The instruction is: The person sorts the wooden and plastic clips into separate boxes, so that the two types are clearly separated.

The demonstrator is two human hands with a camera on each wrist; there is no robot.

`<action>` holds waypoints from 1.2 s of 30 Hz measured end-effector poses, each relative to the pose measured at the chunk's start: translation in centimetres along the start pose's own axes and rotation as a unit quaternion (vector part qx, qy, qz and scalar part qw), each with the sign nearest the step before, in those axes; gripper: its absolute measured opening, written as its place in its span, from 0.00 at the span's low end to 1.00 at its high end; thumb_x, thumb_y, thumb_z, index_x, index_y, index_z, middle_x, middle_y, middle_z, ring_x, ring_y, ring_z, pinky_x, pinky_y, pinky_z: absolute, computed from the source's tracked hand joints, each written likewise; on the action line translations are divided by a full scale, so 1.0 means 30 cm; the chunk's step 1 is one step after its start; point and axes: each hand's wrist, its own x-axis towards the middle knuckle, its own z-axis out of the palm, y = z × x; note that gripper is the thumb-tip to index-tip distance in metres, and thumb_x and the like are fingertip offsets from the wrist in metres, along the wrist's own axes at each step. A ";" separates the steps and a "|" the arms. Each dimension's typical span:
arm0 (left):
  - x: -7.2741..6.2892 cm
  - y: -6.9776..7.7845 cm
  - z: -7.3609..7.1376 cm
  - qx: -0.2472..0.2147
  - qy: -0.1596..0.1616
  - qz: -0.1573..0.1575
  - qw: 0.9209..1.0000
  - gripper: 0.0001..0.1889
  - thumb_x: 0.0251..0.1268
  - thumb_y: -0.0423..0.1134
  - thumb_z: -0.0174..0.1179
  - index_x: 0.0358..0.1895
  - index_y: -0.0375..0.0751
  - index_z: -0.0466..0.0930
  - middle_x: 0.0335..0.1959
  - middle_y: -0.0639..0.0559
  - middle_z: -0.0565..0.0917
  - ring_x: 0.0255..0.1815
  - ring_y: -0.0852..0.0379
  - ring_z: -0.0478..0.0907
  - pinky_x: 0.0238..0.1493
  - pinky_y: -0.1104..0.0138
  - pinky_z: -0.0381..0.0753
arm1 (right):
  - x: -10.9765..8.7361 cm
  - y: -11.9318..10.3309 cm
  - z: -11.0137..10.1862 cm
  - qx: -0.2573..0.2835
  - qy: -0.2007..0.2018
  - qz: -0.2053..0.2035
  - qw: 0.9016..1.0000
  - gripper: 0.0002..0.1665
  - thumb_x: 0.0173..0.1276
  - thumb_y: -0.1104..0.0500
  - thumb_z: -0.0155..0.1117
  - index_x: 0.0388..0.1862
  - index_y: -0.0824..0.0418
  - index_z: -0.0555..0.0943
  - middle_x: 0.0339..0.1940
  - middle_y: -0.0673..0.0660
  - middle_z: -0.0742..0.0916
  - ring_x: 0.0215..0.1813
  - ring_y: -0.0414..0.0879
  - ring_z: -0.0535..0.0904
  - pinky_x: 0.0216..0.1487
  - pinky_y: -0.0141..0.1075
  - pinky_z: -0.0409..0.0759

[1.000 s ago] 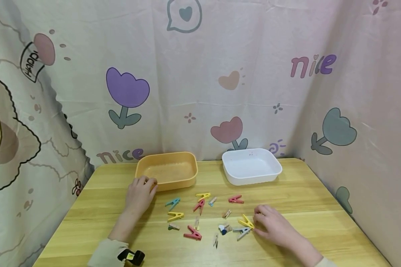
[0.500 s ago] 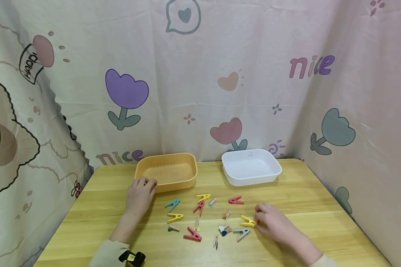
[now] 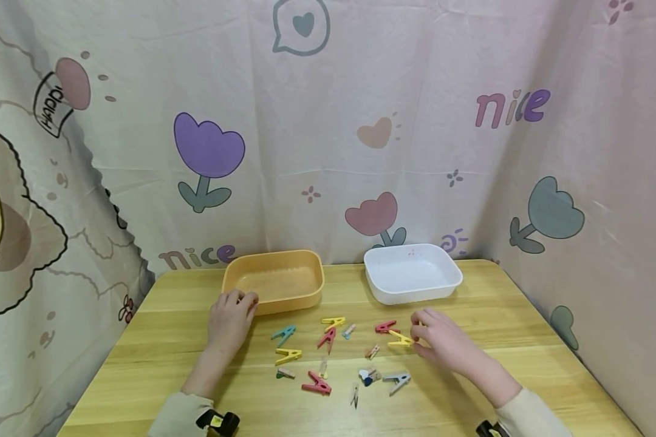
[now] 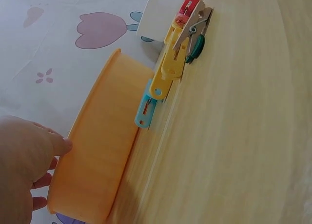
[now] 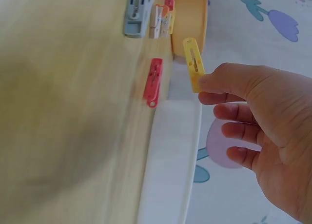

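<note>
My right hand [image 3: 444, 341] pinches a yellow clothespin [image 5: 193, 55] between thumb and index finger, above the table beside a red clothespin [image 3: 385, 327]. Its other fingers curl loosely. My left hand [image 3: 231, 320] holds the near left rim of an orange plastic basin [image 4: 100, 141], thumb on the outer wall and fingers over the edge. Between the hands lie several clothespins: a blue one [image 3: 283, 334], yellow ones, red ones, a grey one [image 3: 397, 380] and small wooden ones, some with decorations. The orange basin's visible floor is bare.
A white plastic basin [image 3: 412, 298] stands at the back right of the wooden table [image 3: 158, 340], behind my right hand. A printed curtain [image 3: 306, 152] hangs right behind the table and along both sides.
My right hand has lifted the yellow clothespin from beside the grey one and carried it away from me, toward the white basin. My left hand stays on the orange basin.
</note>
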 end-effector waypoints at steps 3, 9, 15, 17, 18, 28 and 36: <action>0.001 0.002 -0.003 -0.002 -0.002 -0.003 1.000 0.08 0.53 0.36 0.72 0.35 0.46 0.83 0.30 0.47 0.78 0.31 0.45 0.72 0.30 0.53 0.73 | 0.037 -0.006 -0.007 -0.008 -0.005 -0.006 1.000 0.11 0.49 0.58 0.77 0.25 0.50 0.80 0.38 0.47 0.79 0.41 0.42 0.72 0.41 0.38 0.74; 0.001 0.002 -0.008 -0.001 -0.014 -0.011 1.000 0.07 0.54 0.37 0.71 0.36 0.46 0.83 0.31 0.47 0.77 0.32 0.45 0.72 0.31 0.53 0.73 | 0.125 -0.019 -0.011 -0.016 0.007 -0.045 0.999 0.09 0.51 0.56 0.76 0.26 0.50 0.81 0.37 0.47 0.80 0.40 0.42 0.72 0.40 0.37 0.72; 0.001 0.006 -0.009 -0.003 -0.022 -0.018 1.000 0.07 0.55 0.37 0.71 0.36 0.47 0.83 0.32 0.47 0.78 0.33 0.45 0.72 0.33 0.52 0.73 | 0.220 -0.029 -0.026 -0.010 0.014 -0.063 0.998 0.09 0.54 0.55 0.75 0.27 0.52 0.81 0.38 0.48 0.79 0.41 0.43 0.71 0.39 0.35 0.70; 0.002 0.007 -0.010 -0.004 -0.021 -0.018 1.000 0.07 0.55 0.37 0.71 0.36 0.47 0.83 0.32 0.47 0.78 0.33 0.45 0.72 0.33 0.52 0.74 | 0.253 -0.032 -0.032 -0.007 0.015 -0.068 0.998 0.07 0.55 0.56 0.74 0.28 0.53 0.82 0.39 0.48 0.80 0.41 0.43 0.72 0.39 0.35 0.70; 0.002 0.007 -0.010 -0.005 -0.021 -0.018 1.000 0.07 0.55 0.37 0.71 0.36 0.47 0.84 0.32 0.47 0.78 0.34 0.45 0.73 0.33 0.52 0.74 | 0.270 -0.034 -0.035 -0.008 0.016 -0.071 0.997 0.07 0.54 0.57 0.74 0.29 0.53 0.82 0.39 0.48 0.80 0.41 0.43 0.72 0.39 0.35 0.70; 0.005 0.009 -0.013 -0.005 -0.022 -0.021 1.000 0.07 0.55 0.37 0.71 0.36 0.48 0.84 0.32 0.47 0.79 0.34 0.45 0.73 0.33 0.52 0.74 | 0.418 -0.036 -0.036 -0.006 0.024 -0.095 0.995 0.06 0.57 0.57 0.73 0.29 0.53 0.83 0.39 0.50 0.81 0.42 0.45 0.73 0.41 0.36 0.72; 0.003 0.008 -0.013 -0.007 -0.024 -0.020 0.999 0.07 0.55 0.37 0.71 0.36 0.48 0.83 0.32 0.48 0.78 0.33 0.46 0.72 0.34 0.51 0.74 | 0.518 -0.037 -0.036 0.009 0.015 -0.085 0.996 0.04 0.61 0.57 0.70 0.30 0.53 0.82 0.39 0.50 0.80 0.43 0.46 0.73 0.45 0.38 0.72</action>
